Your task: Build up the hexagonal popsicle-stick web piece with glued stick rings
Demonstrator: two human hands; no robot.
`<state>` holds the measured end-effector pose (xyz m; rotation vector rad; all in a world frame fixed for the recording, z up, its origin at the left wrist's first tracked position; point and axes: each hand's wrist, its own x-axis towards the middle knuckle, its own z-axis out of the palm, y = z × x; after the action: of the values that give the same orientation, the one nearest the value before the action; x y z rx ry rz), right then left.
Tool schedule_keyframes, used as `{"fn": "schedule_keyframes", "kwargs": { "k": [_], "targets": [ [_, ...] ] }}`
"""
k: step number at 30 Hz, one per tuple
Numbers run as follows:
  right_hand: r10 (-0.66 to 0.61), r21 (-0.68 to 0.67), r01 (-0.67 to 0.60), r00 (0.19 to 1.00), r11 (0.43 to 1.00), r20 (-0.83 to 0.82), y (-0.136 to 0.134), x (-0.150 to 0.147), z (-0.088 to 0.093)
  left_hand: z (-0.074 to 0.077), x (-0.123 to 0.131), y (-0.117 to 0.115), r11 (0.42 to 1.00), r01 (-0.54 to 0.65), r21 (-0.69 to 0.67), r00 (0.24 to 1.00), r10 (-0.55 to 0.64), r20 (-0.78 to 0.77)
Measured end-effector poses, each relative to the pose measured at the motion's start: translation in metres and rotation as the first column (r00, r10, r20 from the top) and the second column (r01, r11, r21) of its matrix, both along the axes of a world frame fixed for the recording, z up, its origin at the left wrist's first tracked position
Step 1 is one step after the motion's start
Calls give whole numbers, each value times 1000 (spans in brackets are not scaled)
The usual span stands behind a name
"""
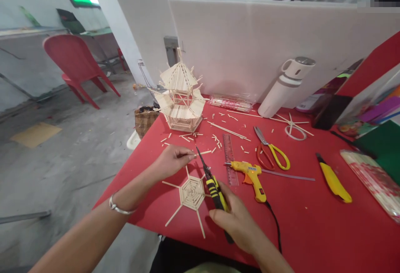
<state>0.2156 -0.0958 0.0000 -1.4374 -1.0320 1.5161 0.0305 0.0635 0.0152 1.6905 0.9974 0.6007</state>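
Between the thumb and fingers of my left hand [173,160] is a thin wooden stick [204,153], pointing right. My right hand [236,219] is wrapped round the black-and-yellow handles of long-nose pliers [215,191]. Their dark jaws point up and left, close to the stick; whether they touch it I cannot tell. Below both hands, a six-sided web of short sticks [192,192] with longer spokes lies flat on the red tabletop [300,227]. To the right of the pliers lies a yellow glue gun [246,171], partly over a clear ruler [229,148].
A stick pagoda [181,102] stands at the back left among scattered stick pieces. Yellow-and-red-handled scissors [271,150], a yellow cutter knife [334,181] and a stick bundle [368,181] lie rightward. A white bottle [283,87] leans against the board [231,43]. The glue gun's cord [276,223] runs off the front.
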Motion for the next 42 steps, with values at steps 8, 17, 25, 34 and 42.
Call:
{"fn": "schedule_keyframes", "kwargs": {
  "k": [8,17,25,34,42],
  "targets": [
    [-19,-16,20,999,1000,44,10,17,7,-27,-5,27,960,-173,218,971,203,-123],
    [52,-95,-342,398,935,-916,3,13,2,-2,10,10,942,149,-301,853,32,521],
    [90,-30,-417,266,908,-960,-20,-1,10,-2,5,-19,945,92,-313,826,103,554],
    [115,156,-116,993,981,18,-50,7,22,35,-23,-49,947,-248,-203,923,295,248],
    [-104,357,-215,712,909,694,-47,-17,17,51,-41,-87,953,-213,-217,917,272,292]
  ]
}}
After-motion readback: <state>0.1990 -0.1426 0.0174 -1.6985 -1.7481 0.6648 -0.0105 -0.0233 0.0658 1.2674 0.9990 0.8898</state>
